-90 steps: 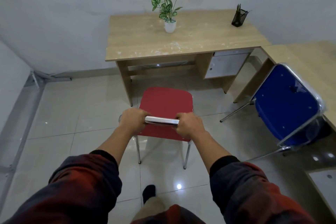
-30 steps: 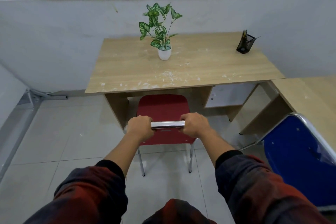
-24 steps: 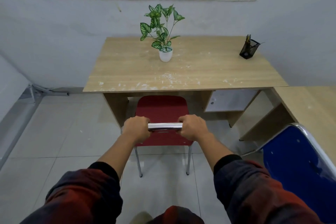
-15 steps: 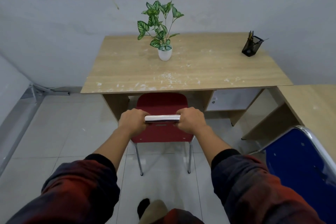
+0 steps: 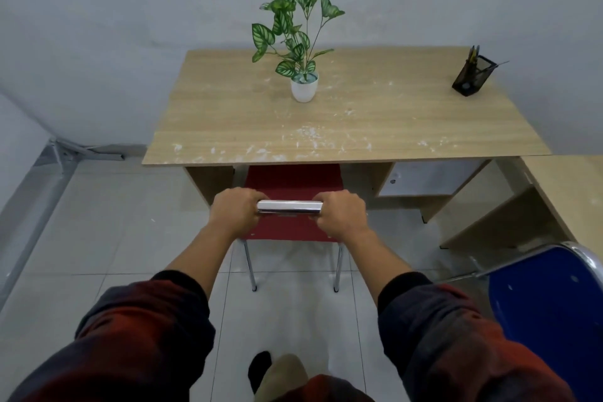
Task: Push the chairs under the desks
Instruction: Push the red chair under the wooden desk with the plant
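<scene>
— Where's the red chair (image 5: 293, 228)?
— At 12 o'clock, seat front under the counter (image 5: 346, 127).
— The grip?
— Left hand (image 5: 235, 210) and right hand (image 5: 341, 213) both clasp its chrome bar (image 5: 289, 207). No readable writing.

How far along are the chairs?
None fully done. In hand: left hand and right hand grip the red chair by its chrome top rail; its seat front is under the desk. Left: the blue chair, standing clear.

Sleeves (image 5: 146, 333): dark grey-and-rust mottled fabric, black cuffs, pushed up the forearms. Trouser leg (image 5: 287, 375): tan. Foot (image 5: 259, 367): black sock or shoe.
</scene>
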Demonstrator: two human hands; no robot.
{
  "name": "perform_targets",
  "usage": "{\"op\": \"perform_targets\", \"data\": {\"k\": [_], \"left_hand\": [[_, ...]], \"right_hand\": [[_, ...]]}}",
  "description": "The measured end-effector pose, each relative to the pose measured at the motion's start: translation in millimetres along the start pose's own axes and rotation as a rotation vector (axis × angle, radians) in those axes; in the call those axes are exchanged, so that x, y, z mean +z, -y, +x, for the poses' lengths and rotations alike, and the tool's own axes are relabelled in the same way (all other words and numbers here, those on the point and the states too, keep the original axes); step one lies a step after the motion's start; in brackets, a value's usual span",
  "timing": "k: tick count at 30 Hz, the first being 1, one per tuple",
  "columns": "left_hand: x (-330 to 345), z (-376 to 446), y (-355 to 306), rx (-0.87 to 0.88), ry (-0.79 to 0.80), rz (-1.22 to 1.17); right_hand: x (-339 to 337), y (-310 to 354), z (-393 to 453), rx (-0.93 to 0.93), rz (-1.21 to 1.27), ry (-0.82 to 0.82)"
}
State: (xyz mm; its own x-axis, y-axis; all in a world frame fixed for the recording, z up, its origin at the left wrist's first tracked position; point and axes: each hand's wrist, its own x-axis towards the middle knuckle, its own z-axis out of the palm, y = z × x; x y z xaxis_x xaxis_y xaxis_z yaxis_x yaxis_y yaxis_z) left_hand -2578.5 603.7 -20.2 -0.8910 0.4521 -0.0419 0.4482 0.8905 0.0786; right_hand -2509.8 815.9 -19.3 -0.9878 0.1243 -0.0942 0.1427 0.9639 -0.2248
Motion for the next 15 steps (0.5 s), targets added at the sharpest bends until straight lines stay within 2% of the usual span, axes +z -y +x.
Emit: {"op": "perform_targets", "data": {"k": [8, 15], "left_hand": [[-1, 30, 34, 0.032, -0.019, -0.025], [-10, 47, 51, 0.025, 0.034, -0.045]], "right_hand": [[4, 18, 30, -0.009, 0.021, -0.011], [4, 36, 48, 0.055, 0.073, 0.023]]}}
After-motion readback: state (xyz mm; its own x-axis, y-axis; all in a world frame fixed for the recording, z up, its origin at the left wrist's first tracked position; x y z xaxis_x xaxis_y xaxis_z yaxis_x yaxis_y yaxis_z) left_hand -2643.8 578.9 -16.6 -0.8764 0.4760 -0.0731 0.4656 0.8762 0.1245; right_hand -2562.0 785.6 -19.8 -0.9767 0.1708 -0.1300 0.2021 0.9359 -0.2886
